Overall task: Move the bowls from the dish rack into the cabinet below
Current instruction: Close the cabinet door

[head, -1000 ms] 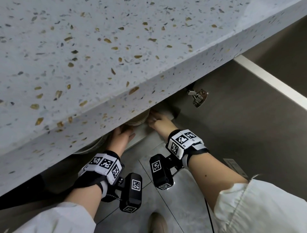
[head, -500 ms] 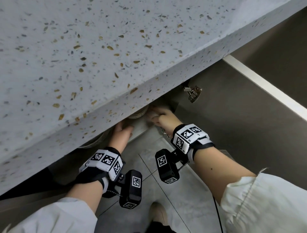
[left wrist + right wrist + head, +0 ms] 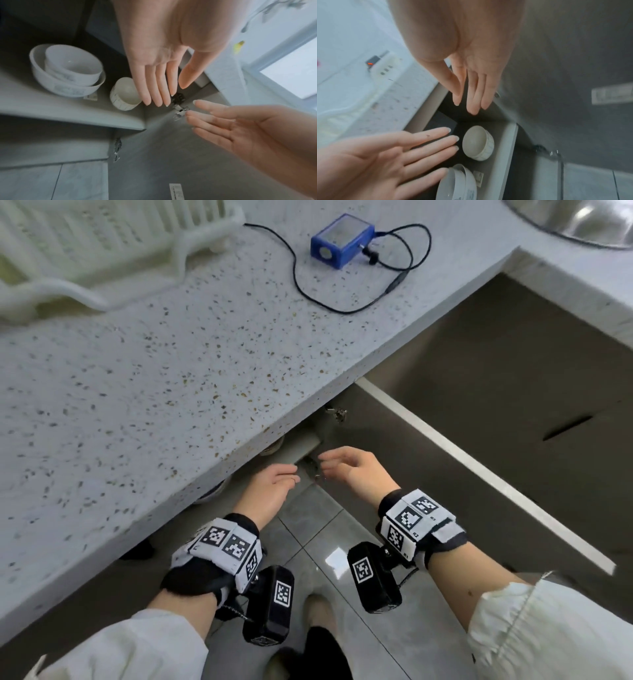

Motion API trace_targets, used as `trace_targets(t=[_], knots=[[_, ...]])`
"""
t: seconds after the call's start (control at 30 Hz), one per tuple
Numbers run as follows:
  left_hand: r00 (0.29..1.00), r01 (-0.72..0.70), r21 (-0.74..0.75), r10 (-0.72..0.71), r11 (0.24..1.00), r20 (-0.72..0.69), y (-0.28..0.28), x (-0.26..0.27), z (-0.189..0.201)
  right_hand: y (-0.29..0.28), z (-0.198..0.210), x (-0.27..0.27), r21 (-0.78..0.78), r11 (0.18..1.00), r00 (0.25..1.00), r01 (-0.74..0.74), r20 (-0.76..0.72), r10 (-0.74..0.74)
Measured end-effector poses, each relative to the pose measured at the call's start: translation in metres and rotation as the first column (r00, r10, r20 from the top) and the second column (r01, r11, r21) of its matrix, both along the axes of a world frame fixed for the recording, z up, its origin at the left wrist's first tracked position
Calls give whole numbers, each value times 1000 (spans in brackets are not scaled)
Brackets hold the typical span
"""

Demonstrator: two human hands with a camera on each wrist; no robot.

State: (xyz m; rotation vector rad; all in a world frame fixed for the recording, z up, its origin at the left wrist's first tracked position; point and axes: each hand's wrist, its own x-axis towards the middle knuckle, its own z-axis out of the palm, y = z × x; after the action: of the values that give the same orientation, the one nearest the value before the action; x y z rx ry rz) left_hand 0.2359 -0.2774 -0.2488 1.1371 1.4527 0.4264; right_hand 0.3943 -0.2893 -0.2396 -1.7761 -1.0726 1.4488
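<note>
Both hands empty: left hand (image 3: 270, 491) fingers (image 3: 154, 86) straight and together, right hand (image 3: 356, 470) fingers (image 3: 476, 94) straight, relaxed. From the left wrist view, the small bowl (image 3: 125, 94) sits just beyond the left fingertips at about 8 o'clock, the nested bowls (image 3: 68, 70) farther at 9 o'clock, all upright on the cabinet shelf (image 3: 72, 116). We judge the left hand nearer. Dish rack (image 3: 85, 251) lies at 11 o'clock on the bench (image 3: 171, 364); no bowls visible in it, though partly cropped. Cabinet door (image 3: 513, 412) stands open, leaving room.

Two nested white bowls (image 3: 67, 73) beside small ribbed bowl (image 3: 126, 94) on cabinet shelf (image 3: 72, 115)
</note>
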Motion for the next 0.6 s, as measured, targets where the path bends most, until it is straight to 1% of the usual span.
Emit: trace_targets(t=[0.07, 0.13, 0.17, 0.2, 0.23, 0.27, 0.33, 0.37, 0.4, 0.47, 0.5, 0.57, 0.6], knots=[[996, 69, 108, -62, 992, -69, -8, 3, 23, -12, 24, 13, 107, 994, 974, -5, 227, -20], [981, 133, 259, -90, 957, -169, -14, 3, 44, -21, 42, 31, 202, 979, 898, -15, 433, -75], [969, 166, 337, -90, 927, -229, -17, 2, 54, -24, 45, 43, 229, 973, 837, -34, 539, -98], [953, 204, 414, -82, 887, -293, -19, 0, 63, -27, 47, 55, 219, 974, 757, -53, 645, -104], [930, 251, 484, -69, 838, -362, -21, -3, 69, -30, 45, 67, 163, 985, 674, -57, 734, -83], [898, 308, 538, -52, 785, -437, -23, -7, 73, -35, 42, 79, 75, 996, 602, -39, 797, -36], [791, 444, 570, -2, 691, -612, -26, -17, 76, -47, 33, 97, -94, 995, 514, 23, 855, 69], [730, 494, 557, 29, 668, -683, -27, -23, 76, -54, 30, 102, -141, 989, 480, 40, 871, 105], [683, 523, 538, 53, 661, -729, -29, -28, 76, -61, 28, 105, -155, 987, 450, 46, 885, 118], [628, 538, 484, 54, 690, -776, -31, -40, 75, -68, 27, 106, -124, 991, 415, 41, 905, 96], [612, 533, 446, 37, 719, -790, -33, -46, 74, -70, 28, 105, -117, 992, 414, 45, 906, 88], [597, 511, 391, 11, 766, -802, -36, -58, 71, -71, 31, 100, -125, 990, 437, 68, 896, 83], [587, 512, 370, -2, 775, -809, -37, -63, 70, -71, 33, 96, -133, 988, 447, 80, 891, 83]])
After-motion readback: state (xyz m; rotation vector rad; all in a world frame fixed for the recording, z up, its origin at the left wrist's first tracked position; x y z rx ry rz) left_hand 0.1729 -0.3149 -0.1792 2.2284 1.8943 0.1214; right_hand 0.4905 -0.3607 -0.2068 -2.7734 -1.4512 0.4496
